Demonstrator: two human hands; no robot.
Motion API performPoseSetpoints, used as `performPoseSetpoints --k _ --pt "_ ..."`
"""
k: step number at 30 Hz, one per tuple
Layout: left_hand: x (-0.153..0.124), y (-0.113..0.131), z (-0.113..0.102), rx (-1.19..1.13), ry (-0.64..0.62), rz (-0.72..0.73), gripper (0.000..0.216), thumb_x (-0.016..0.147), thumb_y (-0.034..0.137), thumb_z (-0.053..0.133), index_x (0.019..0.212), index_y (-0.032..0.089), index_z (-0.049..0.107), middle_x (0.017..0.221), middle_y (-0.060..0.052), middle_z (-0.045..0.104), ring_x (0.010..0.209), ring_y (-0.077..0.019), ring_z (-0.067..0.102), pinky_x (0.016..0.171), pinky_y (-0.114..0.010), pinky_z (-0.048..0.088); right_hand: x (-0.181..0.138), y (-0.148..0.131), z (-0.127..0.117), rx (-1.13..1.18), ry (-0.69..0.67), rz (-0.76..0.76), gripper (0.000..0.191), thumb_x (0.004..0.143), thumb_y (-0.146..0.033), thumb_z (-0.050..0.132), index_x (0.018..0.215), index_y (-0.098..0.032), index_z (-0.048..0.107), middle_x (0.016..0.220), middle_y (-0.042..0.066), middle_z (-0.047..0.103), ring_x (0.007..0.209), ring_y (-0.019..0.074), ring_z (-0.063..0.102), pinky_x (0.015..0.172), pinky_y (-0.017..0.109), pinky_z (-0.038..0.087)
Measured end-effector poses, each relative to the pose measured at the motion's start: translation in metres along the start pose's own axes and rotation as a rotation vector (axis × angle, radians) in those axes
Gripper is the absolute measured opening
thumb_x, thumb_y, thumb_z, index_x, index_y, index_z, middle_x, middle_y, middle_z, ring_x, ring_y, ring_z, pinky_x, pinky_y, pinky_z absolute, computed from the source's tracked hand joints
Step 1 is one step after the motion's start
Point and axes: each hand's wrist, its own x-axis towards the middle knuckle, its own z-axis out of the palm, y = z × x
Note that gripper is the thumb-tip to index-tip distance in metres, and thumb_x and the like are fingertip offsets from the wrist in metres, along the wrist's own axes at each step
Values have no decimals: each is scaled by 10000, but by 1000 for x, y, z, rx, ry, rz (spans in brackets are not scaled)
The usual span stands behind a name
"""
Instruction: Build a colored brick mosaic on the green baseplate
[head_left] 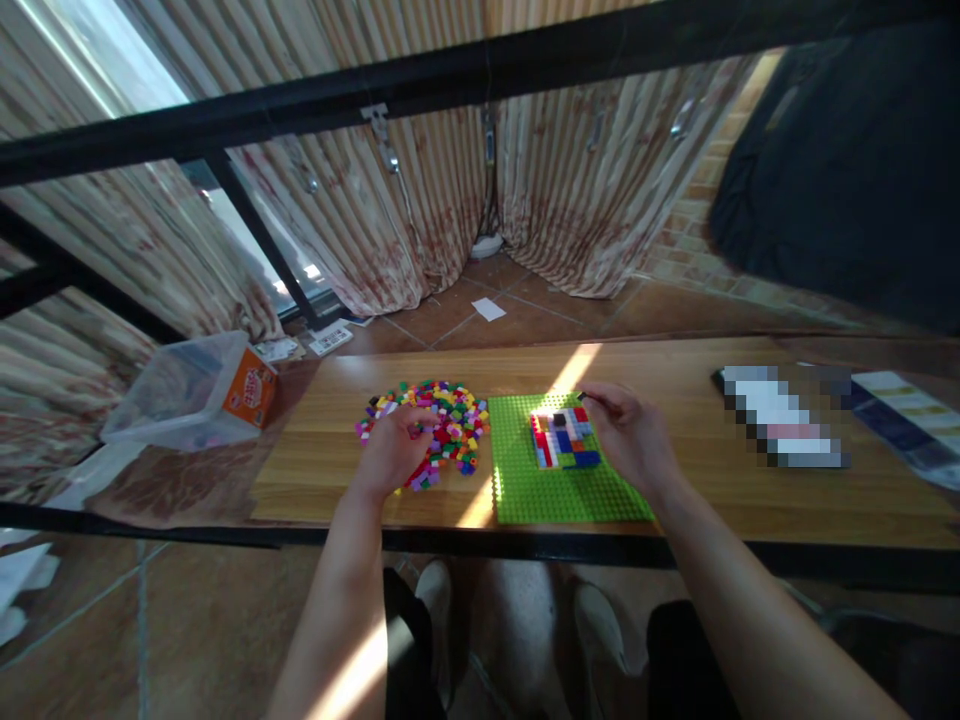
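Shows a flat, bright-green studded plastic baseplate (517,495) on the light-brown wood-grain tabletop (720,500). Carries on its upper half a low, four-sided patchwork of plastic bricks (555,440) in red, white, blue, orange and green. See, just left of the baseplate, a loose heap of small multicoloured plastic bricks (461,425). Pinches a small dark brick (582,396) in the fingers of the right hand (630,430), near the patchwork's upper right corner, forearm slanting in from lower right. Bends the left hand (390,455) over the heap, fingers curled; cannot tell whether gripping anything.
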Motion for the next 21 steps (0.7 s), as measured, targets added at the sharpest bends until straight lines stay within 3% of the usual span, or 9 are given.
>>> performPoseSetpoints --k 3,5,8,12,21 --pt "0 1 4 55 -2 48 228 607 29 706 679 241 752 788 -37 695 821 -219 591 832 -295 436 -1 -2 2 7 3 4 255 858 -263 517 975 -193 732 946 85 722 815 207 666 725 361 535" --pt "0 3 7 142 -66 104 214 651 50 678 693 245 755 829 -40 697 848 -226 598 880 -325 430 -2 -2 3 10 10 -1 250 859 -263 517 969 -196 731 949 85 720 824 209 665 731 367 535" --pt "-3 5 15 292 -170 220 215 696 81 643 743 253 764 872 -46 680 886 -234 596 907 -367 431 -2 -3 5 15 19 -8 238 856 -265 522 954 -201 730 941 84 719 818 208 662 731 371 536" --pt "-8 8 32 451 -189 327 190 700 100 654 753 247 762 887 -60 646 897 -246 569 909 -404 425 -2 -6 6 34 0 -1 247 861 -269 519 966 -190 728 964 93 716 819 206 660 744 376 535" --pt "-10 12 50 873 -185 299 111 779 177 618 784 191 728 990 -98 637 988 -282 546 922 -444 427 -1 -8 5 50 20 6 237 854 -257 526 955 -179 726 952 92 715 820 203 657 735 368 528"
